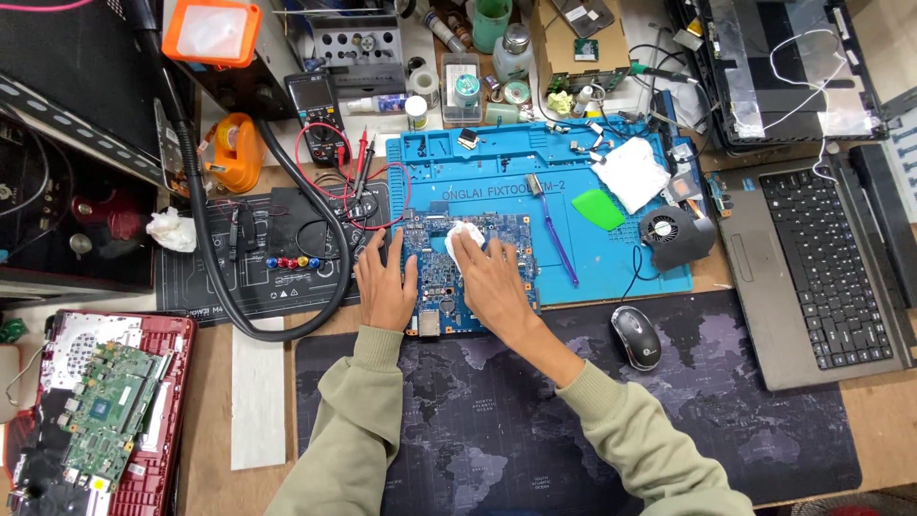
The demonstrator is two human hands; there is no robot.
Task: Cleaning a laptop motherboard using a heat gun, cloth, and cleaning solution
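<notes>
From the head camera, a blue laptop circuit board (449,277) lies across the near edge of a blue silicone repair mat (592,258) and the dark map-printed desk pad (535,420). The left hand (386,285) rests flat and open on the board's left edge, fingers spread, gripping nothing. The right hand (492,287) presses a small white wipe (462,241) against the board's upper middle, fingers curled over it. A blue-handled brush (554,229) lies just beside the board on the mat; a black mouse (636,336) sits near the right forearm. Hard rubbing could, I judge, snag fibres on small components or slide the board off the mat.
</notes>
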